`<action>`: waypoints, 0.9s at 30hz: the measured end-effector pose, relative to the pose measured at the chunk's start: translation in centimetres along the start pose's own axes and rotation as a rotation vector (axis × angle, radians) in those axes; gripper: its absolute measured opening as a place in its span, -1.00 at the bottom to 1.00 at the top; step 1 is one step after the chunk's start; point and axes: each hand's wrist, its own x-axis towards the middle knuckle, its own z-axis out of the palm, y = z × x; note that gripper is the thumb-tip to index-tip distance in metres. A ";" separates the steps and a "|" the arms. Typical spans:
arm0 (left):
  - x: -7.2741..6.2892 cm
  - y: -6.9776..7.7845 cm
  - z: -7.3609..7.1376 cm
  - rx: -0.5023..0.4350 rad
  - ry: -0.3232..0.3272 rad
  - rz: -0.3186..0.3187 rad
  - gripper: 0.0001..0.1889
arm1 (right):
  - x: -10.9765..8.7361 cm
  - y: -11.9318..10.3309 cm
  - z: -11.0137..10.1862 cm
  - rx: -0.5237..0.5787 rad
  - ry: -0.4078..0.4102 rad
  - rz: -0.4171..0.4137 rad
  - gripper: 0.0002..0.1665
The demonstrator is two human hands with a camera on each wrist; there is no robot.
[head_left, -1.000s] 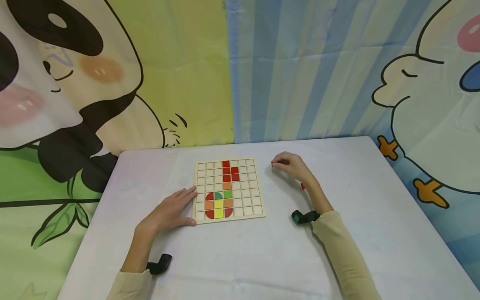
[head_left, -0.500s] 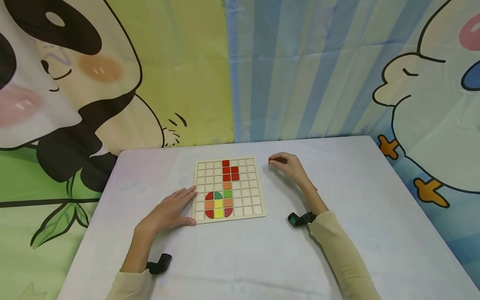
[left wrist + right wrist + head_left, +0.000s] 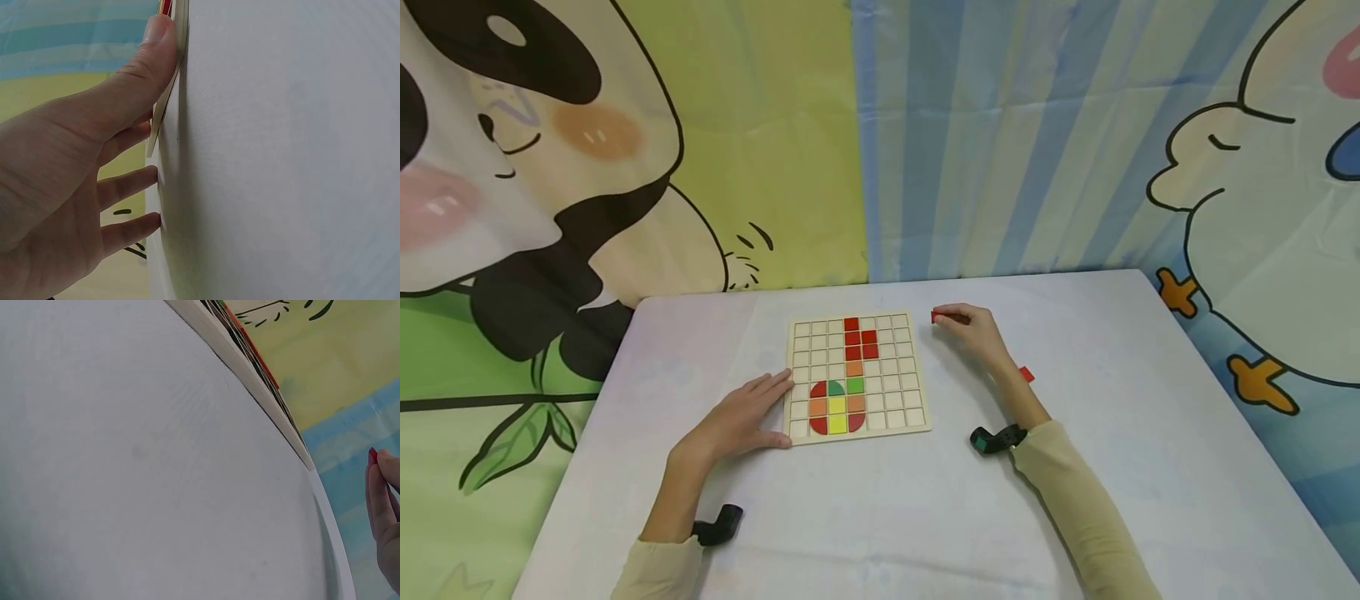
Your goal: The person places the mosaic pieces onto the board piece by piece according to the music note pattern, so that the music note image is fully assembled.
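While pinching red tile (image 3: 942, 317) right of grid board (image 3: 857, 377), right hand (image 3: 972, 329) mid-carry; left hand (image 3: 741, 421) flat, steadying board's left edge. Left wrist: thumb (image 3: 153, 59) on edge. Right wrist: tile (image 3: 372, 455) at fingertips. Next: needs lining up over empty cell.

White-clothed table (image 3: 880, 517) with wooden grid board (image 3: 917, 421) and loose red tile (image 3: 1026, 374)

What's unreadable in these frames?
- Small red piece pinched by the right hand: shape hidden by the fingers in the head view; only a sliver shows in the right wrist view.
- Red tile on the table: partly behind the right forearm.
- Wooden grid board: edge-on in both wrist views, pattern unreadable.
- Left hand: palm contact hidden.
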 end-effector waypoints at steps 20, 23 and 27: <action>0.1 0.0 0.2 -0.042 -0.008 -0.011 0.02 | 3.5 -3.2 7.5 -0.087 -0.145 -0.016 -0.67; 0.1 0.0 0.2 -0.043 -0.011 -0.013 0.03 | 4.1 -3.3 8.5 -0.166 -0.171 -0.027 -0.70; 0.0 -0.1 0.1 -0.037 -0.011 -0.019 0.03 | 4.7 -3.4 9.2 -0.234 -0.203 -0.046 -0.73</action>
